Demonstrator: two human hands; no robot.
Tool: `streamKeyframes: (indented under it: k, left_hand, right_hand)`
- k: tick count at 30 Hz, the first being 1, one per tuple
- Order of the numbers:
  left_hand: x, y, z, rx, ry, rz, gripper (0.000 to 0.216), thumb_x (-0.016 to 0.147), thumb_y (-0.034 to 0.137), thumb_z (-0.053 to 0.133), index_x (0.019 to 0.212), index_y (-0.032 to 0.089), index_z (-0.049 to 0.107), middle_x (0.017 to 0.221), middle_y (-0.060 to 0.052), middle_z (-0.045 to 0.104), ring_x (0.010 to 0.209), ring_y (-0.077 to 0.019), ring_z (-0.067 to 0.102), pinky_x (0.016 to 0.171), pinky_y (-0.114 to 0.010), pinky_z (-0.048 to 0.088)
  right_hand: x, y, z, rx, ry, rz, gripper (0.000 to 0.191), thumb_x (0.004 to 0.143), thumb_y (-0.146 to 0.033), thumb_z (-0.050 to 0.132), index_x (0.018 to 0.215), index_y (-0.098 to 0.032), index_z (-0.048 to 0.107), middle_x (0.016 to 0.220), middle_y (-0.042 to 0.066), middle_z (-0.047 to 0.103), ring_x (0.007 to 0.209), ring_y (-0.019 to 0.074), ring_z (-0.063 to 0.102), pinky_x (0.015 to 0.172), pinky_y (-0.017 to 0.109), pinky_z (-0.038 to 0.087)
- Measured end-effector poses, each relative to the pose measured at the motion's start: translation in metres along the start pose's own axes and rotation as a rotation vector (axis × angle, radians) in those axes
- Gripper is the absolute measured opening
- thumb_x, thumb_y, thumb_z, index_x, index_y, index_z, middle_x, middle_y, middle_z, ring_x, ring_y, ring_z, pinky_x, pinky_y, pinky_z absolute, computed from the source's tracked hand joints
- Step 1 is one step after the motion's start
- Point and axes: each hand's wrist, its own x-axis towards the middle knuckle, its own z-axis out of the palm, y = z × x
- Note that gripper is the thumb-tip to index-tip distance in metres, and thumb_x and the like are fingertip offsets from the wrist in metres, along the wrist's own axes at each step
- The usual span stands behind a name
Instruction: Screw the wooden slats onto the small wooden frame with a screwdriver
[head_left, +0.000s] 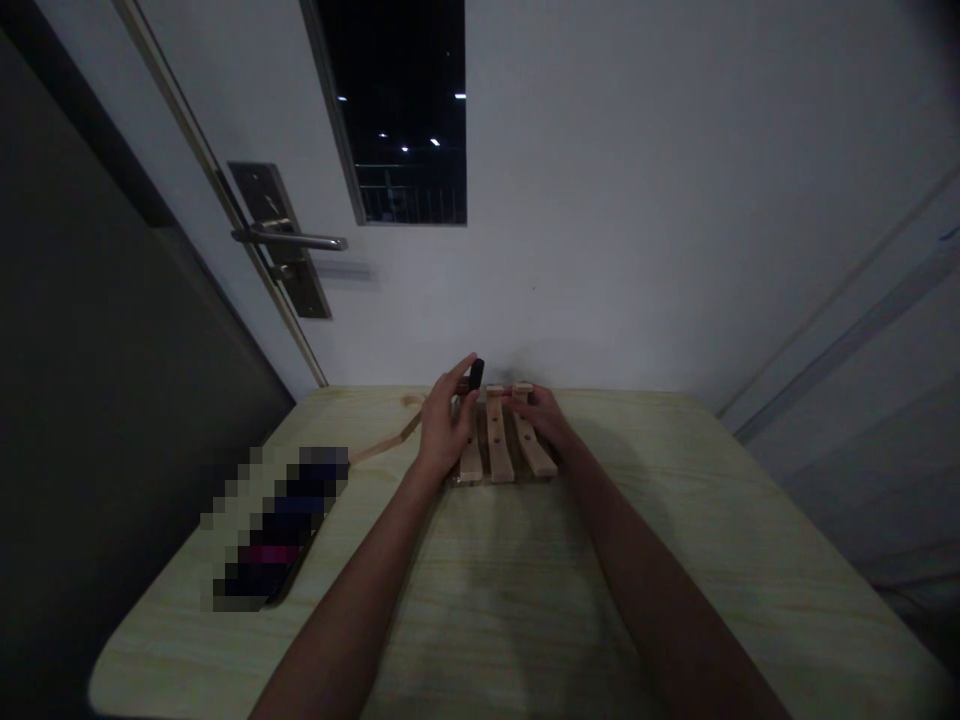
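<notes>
Three pale wooden slats (496, 440) with small holes lie side by side on the light table (487, 600), near its far edge. My left hand (444, 425) rests against the left slat, and its thumb and fingers pinch a small black object (475, 375) above the slats' far ends. My right hand (541, 415) lies on the right slat, fingers curled over its far end and pressing it down.
A phone (281, 525), blurred out, lies at the table's left side. A thin wooden strip (390, 440) lies left of my left hand. A white door with a metal handle (289, 240) and a dark window stands just behind the table.
</notes>
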Motion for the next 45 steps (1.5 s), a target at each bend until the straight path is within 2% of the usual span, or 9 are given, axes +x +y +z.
streamKeyframes:
  k: [5, 9, 13, 17, 23, 35, 45]
  left_hand:
    - [0.0001, 0.0007, -0.0015, -0.039, -0.020, -0.029, 0.039, 0.092, 0.029, 0.047, 0.131, 0.025, 0.046, 0.109, -0.007, 0.064, 0.083, -0.0158, 0.062, 0.082, -0.035, 0.051]
    - [0.0011, 0.0030, -0.0022, -0.052, -0.016, -0.039, 0.039, 0.090, 0.028, 0.051, 0.129, 0.025, 0.047, 0.110, -0.007, 0.064, 0.086, -0.0166, 0.062, 0.082, -0.035, 0.051]
    - [0.0026, 0.0019, -0.0008, -0.017, 0.053, -0.030, 0.043, 0.081, 0.025, 0.063, 0.123, 0.025, 0.051, 0.106, -0.006, 0.060, 0.091, -0.0167, 0.058, 0.075, -0.030, 0.051]
    - [0.0033, -0.0030, -0.0002, 0.029, 0.121, -0.047, 0.042, 0.079, 0.025, 0.067, 0.119, 0.025, 0.053, 0.094, -0.003, 0.058, 0.078, -0.0134, 0.055, 0.072, -0.029, 0.050]
    - [0.0020, -0.0037, -0.0011, -0.014, 0.070, -0.064, 0.044, 0.084, 0.025, 0.062, 0.125, 0.027, 0.049, 0.103, -0.005, 0.061, 0.077, -0.0129, 0.058, 0.072, -0.029, 0.051]
    - [-0.0006, -0.0030, -0.0024, -0.103, -0.024, -0.080, 0.045, 0.089, 0.027, 0.053, 0.132, 0.025, 0.041, 0.100, -0.007, 0.066, 0.083, -0.0165, 0.064, 0.076, -0.032, 0.052]
    - [-0.0008, -0.0005, -0.0018, -0.046, -0.013, -0.026, 0.043, 0.089, 0.028, 0.052, 0.131, 0.023, 0.044, 0.114, -0.010, 0.061, 0.082, -0.0158, 0.063, 0.078, -0.034, 0.052]
  right_hand:
    - [0.0006, -0.0018, 0.0007, 0.008, 0.014, -0.005, 0.038, 0.057, -0.043, 0.076, 0.080, -0.015, 0.065, 0.075, 0.003, 0.067, 0.066, 0.0147, 0.059, 0.066, 0.030, 0.046]
    - [0.0000, -0.0010, 0.0001, 0.020, -0.001, -0.010, 0.036, 0.058, -0.043, 0.075, 0.080, -0.016, 0.065, 0.076, 0.003, 0.067, 0.067, 0.0144, 0.059, 0.066, 0.029, 0.046]
    - [0.0003, 0.0015, -0.0012, 0.045, -0.025, 0.000, 0.034, 0.061, -0.041, 0.074, 0.081, -0.016, 0.065, 0.077, 0.002, 0.067, 0.067, 0.0141, 0.059, 0.066, 0.028, 0.046]
    - [0.0011, 0.0021, -0.0017, 0.019, -0.012, -0.006, 0.033, 0.061, -0.041, 0.074, 0.081, -0.017, 0.065, 0.075, 0.001, 0.066, 0.067, 0.0137, 0.058, 0.066, 0.028, 0.045]
    - [-0.0006, -0.0010, -0.0004, 0.036, -0.009, -0.014, 0.033, 0.060, -0.041, 0.074, 0.080, -0.016, 0.065, 0.077, 0.002, 0.066, 0.068, 0.0136, 0.058, 0.066, 0.028, 0.046]
    - [0.0003, -0.0018, -0.0003, -0.010, -0.002, -0.018, 0.034, 0.059, -0.043, 0.074, 0.079, -0.017, 0.065, 0.075, 0.002, 0.067, 0.068, 0.0151, 0.059, 0.066, 0.028, 0.046]
    - [0.0000, -0.0015, -0.0009, -0.004, -0.011, -0.035, 0.032, 0.060, -0.041, 0.073, 0.079, -0.016, 0.065, 0.075, 0.002, 0.066, 0.068, 0.0145, 0.058, 0.067, 0.029, 0.046]
